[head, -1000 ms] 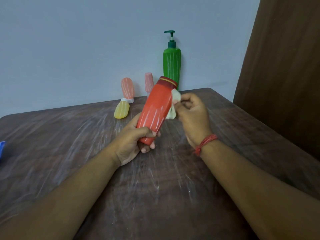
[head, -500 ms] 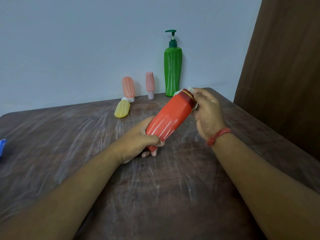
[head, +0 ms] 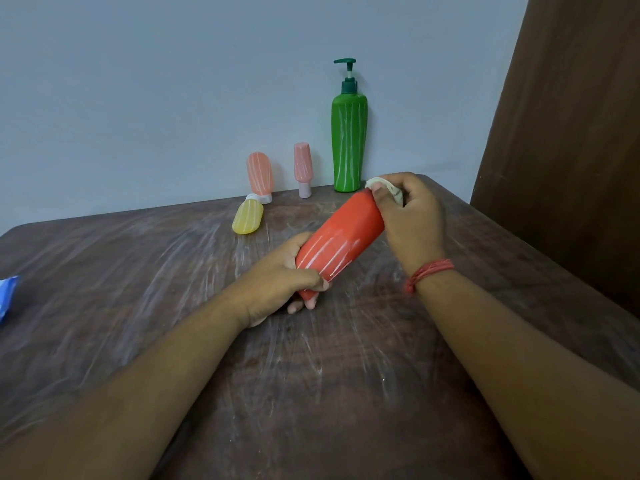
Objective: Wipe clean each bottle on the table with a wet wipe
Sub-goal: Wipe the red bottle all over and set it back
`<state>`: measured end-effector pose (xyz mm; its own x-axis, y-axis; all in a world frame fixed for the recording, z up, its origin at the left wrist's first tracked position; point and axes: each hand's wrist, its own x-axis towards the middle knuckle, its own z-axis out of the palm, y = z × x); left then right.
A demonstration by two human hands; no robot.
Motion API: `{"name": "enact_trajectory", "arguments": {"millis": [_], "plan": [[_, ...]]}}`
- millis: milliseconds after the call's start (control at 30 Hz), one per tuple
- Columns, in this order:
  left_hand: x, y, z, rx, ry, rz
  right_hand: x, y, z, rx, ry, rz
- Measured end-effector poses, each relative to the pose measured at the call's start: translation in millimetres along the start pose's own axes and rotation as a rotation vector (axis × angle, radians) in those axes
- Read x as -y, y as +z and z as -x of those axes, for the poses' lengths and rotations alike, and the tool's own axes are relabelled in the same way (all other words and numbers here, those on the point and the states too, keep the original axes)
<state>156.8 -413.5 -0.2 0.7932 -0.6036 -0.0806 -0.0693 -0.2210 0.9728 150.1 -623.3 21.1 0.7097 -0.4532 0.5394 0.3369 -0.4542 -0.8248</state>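
I see my left hand (head: 277, 282) gripping the lower end of the red bottle (head: 341, 244), held tilted above the table (head: 311, 393). My right hand (head: 410, 220) covers its top end, pinching a white wet wipe (head: 384, 185) there. A green pump bottle (head: 348, 143) stands upright by the wall.

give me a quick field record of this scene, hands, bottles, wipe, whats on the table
left hand: grips the lower end of the red bottle, tilted above the table
right hand: presses the wet wipe on the bottle's top end
standing by wall: green pump bottle, two pink bottles
lying: yellow bottle
left edge: blue packet, partly out of view
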Motion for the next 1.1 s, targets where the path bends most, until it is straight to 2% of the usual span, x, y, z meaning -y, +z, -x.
{"name": "enact_trajectory", "arguments": {"millis": [133, 300, 500, 600, 700, 833, 967, 1000, 1100], "plan": [[-1.2, 1.2, 1.2, -0.018, 0.002, 0.008, 0.6, 0.9, -0.3, -0.094, -0.046, 0.126], [-1.6, 2.0, 1.1, -0.037, -0.006, 0.033, 1.5, 4.4, 2.0, -0.104, -0.105, 0.214], [0.8, 1.4, -2.2, -0.194, 0.076, 0.282, 14.5, 26.2, 30.5, 0.235, -0.257, 0.287], [1.5, -1.4, -4.9, -0.271, 0.107, 0.368, 16.4, 38.0, 44.1, 0.339, -0.376, 0.346], [-0.2, 0.1, -4.2, -0.245, 0.099, 0.356, 16.5, 32.1, 34.8, 0.28, -0.404, 0.359], [0.3, 2.9, -0.7, -0.174, 0.085, 0.295, 12.5, 14.5, 22.5, 0.169, -0.294, 0.351], [-1.1, 0.2, -0.3, -0.231, 0.114, 0.398, 15.2, 24.4, 36.0, 0.32, -0.505, 0.373], [-1.5, 0.1, 0.0, -0.23, 0.11, 0.406, 14.6, 25.5, 35.6, 0.308, -0.534, 0.405], [-3.1, 1.0, 3.1, -0.157, 0.077, 0.361, 14.3, 17.3, 25.1, 0.15, -0.412, 0.391]]}}
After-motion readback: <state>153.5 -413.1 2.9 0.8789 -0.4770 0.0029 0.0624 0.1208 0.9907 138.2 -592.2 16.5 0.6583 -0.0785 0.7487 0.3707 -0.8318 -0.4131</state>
